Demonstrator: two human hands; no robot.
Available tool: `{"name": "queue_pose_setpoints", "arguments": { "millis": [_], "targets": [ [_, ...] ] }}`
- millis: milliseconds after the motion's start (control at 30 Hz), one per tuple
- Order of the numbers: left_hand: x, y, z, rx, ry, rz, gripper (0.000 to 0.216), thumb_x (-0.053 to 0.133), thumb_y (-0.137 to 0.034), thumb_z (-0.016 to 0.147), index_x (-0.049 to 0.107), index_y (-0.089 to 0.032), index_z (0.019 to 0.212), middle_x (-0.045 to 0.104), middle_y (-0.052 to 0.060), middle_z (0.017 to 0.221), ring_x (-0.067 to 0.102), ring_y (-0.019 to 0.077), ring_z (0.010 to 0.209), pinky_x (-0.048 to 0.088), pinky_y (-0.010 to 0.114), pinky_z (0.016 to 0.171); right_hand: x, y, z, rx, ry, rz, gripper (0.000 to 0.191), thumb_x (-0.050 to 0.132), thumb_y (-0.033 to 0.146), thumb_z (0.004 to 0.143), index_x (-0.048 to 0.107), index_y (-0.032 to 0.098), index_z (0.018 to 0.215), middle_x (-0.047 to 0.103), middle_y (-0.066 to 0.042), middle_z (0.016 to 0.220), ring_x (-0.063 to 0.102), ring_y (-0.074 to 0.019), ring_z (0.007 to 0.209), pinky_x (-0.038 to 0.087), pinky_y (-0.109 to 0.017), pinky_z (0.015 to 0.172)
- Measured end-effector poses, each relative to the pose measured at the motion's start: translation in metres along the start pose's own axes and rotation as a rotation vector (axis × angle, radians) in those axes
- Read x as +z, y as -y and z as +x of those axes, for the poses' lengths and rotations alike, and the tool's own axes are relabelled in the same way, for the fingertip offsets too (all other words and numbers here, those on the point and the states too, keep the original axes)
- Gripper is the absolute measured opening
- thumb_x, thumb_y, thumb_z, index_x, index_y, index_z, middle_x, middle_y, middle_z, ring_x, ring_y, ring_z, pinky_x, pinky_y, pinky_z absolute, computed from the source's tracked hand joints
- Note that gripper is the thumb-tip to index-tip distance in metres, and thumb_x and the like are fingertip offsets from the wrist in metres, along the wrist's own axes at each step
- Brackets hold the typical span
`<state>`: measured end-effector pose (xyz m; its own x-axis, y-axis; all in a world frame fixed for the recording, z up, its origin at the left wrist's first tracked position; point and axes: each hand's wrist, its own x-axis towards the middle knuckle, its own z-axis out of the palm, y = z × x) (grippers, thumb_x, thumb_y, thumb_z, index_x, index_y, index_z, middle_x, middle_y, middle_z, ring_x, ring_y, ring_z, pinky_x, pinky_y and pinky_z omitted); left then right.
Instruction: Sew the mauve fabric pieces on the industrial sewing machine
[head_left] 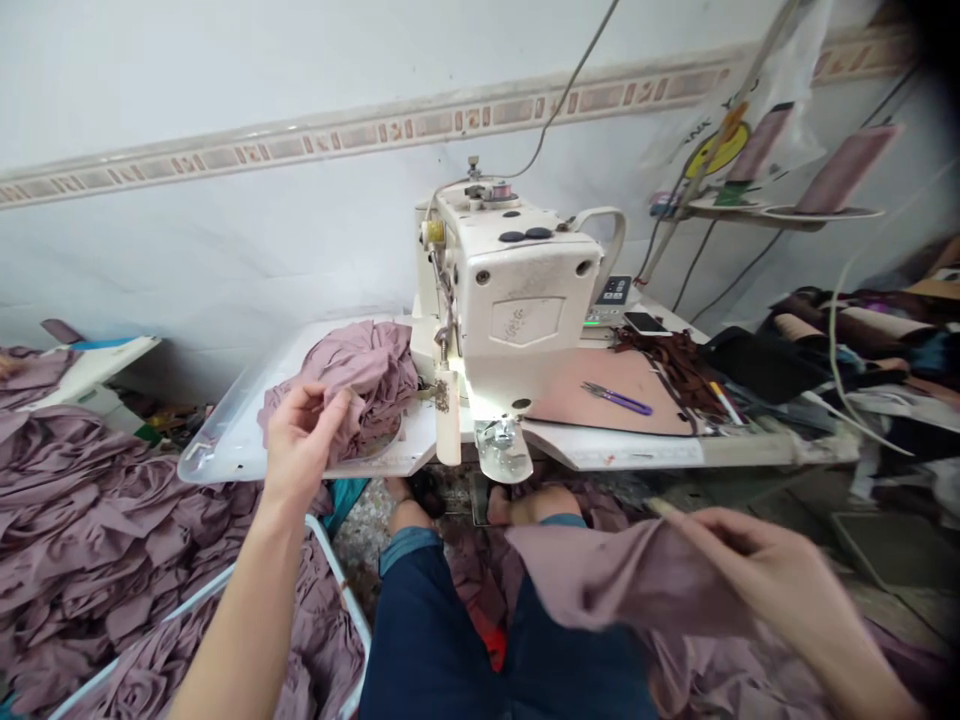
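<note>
My left hand (304,440) pinches the edge of a crumpled mauve fabric bundle (367,365) that lies on the table left of the sewing machine (525,300). Above my right thigh, my right hand (750,560) grips a mauve fabric piece (622,575) between thumb and fingers; the cloth hangs across my lap, smeared by motion. The machine's rounded arm end (504,455) has no cloth on it. Purple-handled thread snips (619,397) rest on a pink mat (592,375) to the right of the machine.
A crate (356,600) of mauve fabric stands at my lower left, beside a large fabric heap (90,560). Thread cones (847,170) stand on a rack at the right. A phone (646,323) and brown cloth scraps (671,365) lie behind the mat.
</note>
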<state>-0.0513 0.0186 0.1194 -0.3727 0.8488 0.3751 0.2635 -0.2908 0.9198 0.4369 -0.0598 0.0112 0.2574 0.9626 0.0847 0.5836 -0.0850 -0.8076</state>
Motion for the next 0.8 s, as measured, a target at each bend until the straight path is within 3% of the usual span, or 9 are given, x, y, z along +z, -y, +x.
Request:
{"name": "queue_pose_setpoints", "arguments": {
  "millis": [67, 133, 200, 267, 300, 400, 500, 633, 800],
  "targets": [
    [0.01, -0.011, -0.033, -0.084, 0.03, -0.081, 0.043, 0.087, -0.053, 0.081, 0.061, -0.022, 0.094, 0.068, -0.002, 0.081, 0.063, 0.0131, 0.063, 0.05, 0.023, 0.06, -0.017, -0.006, 0.007, -0.007, -0.169, -0.164, 0.058, 0.08, 0.083, 0.07, 0.085, 0.026, 0.077, 0.081, -0.014, 0.088, 0.069, -0.0285, 0.067, 0.047, -0.04, 0.06],
    [0.024, -0.012, -0.068, -0.173, 0.111, -0.111, 0.044, 0.089, -0.051, 0.081, 0.06, -0.022, 0.095, 0.069, 0.0, 0.087, 0.067, 0.0146, 0.071, 0.053, 0.023, 0.064, -0.015, 0.0, 0.002, -0.001, -0.193, -0.118, 0.057, 0.082, 0.08, 0.071, 0.086, 0.025, 0.082, 0.082, -0.015, 0.092, 0.07, -0.0277, 0.067, 0.05, -0.04, 0.061],
    [0.041, -0.003, -0.1, -0.255, 0.186, -0.115, 0.04, 0.087, -0.049, 0.085, 0.059, -0.022, 0.095, 0.067, 0.0, 0.088, 0.065, 0.0136, 0.072, 0.052, 0.022, 0.064, 0.006, 0.016, -0.017, 0.032, -0.05, 0.112, 0.053, 0.084, 0.076, 0.074, 0.085, 0.023, 0.081, 0.078, -0.01, 0.075, 0.068, -0.0253, 0.062, 0.051, -0.036, 0.059],
    [0.059, 0.011, -0.128, -0.312, 0.215, -0.115, 0.037, 0.084, -0.048, 0.088, 0.058, -0.022, 0.092, 0.062, -0.002, 0.083, 0.06, 0.0116, 0.067, 0.048, 0.02, 0.06, 0.044, 0.04, -0.045, 0.085, 0.184, 0.353, 0.045, 0.084, 0.067, 0.083, 0.083, 0.022, 0.076, 0.074, -0.007, 0.064, 0.067, -0.0234, 0.059, 0.052, -0.033, 0.056],
    [0.067, 0.019, -0.139, -0.324, 0.208, -0.123, 0.037, 0.084, -0.048, 0.087, 0.058, -0.022, 0.09, 0.06, -0.002, 0.081, 0.058, 0.0114, 0.067, 0.048, 0.02, 0.061, 0.066, 0.052, -0.059, 0.092, 0.311, 0.463, 0.043, 0.085, 0.065, 0.084, 0.084, 0.021, 0.079, 0.077, -0.008, 0.069, 0.071, -0.0248, 0.063, 0.053, -0.032, 0.056],
    [0.084, 0.038, -0.166, -0.364, 0.193, -0.162, 0.038, 0.085, -0.047, 0.087, 0.057, -0.021, 0.087, 0.06, -0.003, 0.079, 0.06, 0.0124, 0.067, 0.05, 0.021, 0.063, 0.128, 0.08, -0.092, 0.121, 0.636, 0.7, 0.047, 0.093, 0.056, 0.08, 0.084, 0.021, 0.111, 0.084, -0.011, 0.101, 0.078, -0.0305, 0.093, 0.059, -0.031, 0.065],
    [0.087, 0.049, -0.183, -0.413, 0.206, -0.17, 0.035, 0.083, -0.044, 0.088, 0.056, -0.021, 0.088, 0.059, -0.004, 0.076, 0.057, 0.0112, 0.061, 0.048, 0.021, 0.059, 0.162, 0.085, -0.101, 0.168, 0.678, 0.784, 0.044, 0.094, 0.056, 0.08, 0.075, 0.019, 0.096, 0.077, -0.004, 0.085, 0.072, -0.021, 0.077, 0.056, -0.029, 0.067],
    [0.081, 0.062, -0.201, -0.413, 0.219, -0.146, 0.032, 0.082, -0.042, 0.09, 0.058, -0.021, 0.088, 0.058, -0.004, 0.077, 0.058, 0.0117, 0.064, 0.049, 0.021, 0.062, 0.167, 0.075, -0.091, 0.14, 0.603, 0.776, 0.048, 0.095, 0.059, 0.077, 0.069, 0.02, 0.085, 0.069, 0.0, 0.081, 0.062, -0.0152, 0.071, 0.05, -0.027, 0.067],
    [0.076, 0.082, -0.216, -0.357, 0.225, -0.061, 0.028, 0.077, -0.041, 0.095, 0.059, -0.021, 0.087, 0.058, -0.002, 0.081, 0.058, 0.0142, 0.069, 0.05, 0.023, 0.066, 0.159, 0.074, -0.082, 0.172, 0.817, 0.815, 0.049, 0.092, 0.061, 0.079, 0.063, 0.021, 0.081, 0.057, 0.005, 0.069, 0.049, -0.0114, 0.06, 0.041, -0.024, 0.058]
  ]
}}
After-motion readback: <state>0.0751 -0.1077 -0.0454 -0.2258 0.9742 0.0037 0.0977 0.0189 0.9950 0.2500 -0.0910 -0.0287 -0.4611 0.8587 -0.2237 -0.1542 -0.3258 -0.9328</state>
